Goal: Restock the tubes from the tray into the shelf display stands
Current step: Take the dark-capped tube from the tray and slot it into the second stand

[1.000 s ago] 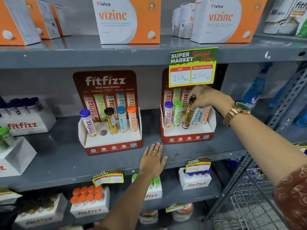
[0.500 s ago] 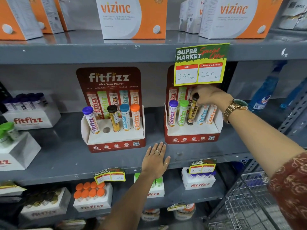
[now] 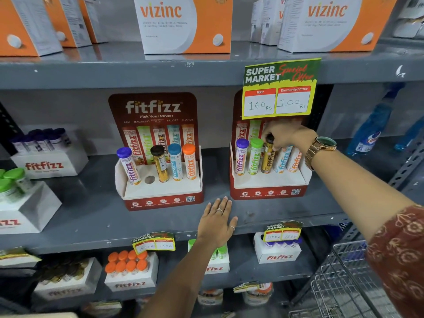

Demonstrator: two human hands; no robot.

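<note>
Two red fitfizz display stands sit on the middle grey shelf. The left stand (image 3: 160, 191) holds a purple-capped tube (image 3: 128, 166), then an empty hole (image 3: 149, 179), then dark-, blue- and orange-capped tubes. The right stand (image 3: 270, 187) holds purple, green, yellow, blue and orange tubes. My right hand (image 3: 284, 136) grips the dark cap of the yellow tube (image 3: 268, 158), which stands nearly upright in the middle hole. My left hand (image 3: 218, 220) lies flat on the shelf between the two stands, fingers spread, holding nothing. No tray is in view.
A yellow price tag (image 3: 280, 88) hangs over the right stand's back card. White fitfizz boxes (image 3: 48, 164) stand at the left and on the lower shelf. Orange vizinc cartons (image 3: 183, 24) fill the top shelf. A wire trolley (image 3: 344, 278) is at bottom right, a blue bottle (image 3: 371, 131) behind my right arm.
The yellow tube was leaning out of the right stand and now stands nearly upright in its hole under my right hand. My left hand has stayed flat on the shelf.
</note>
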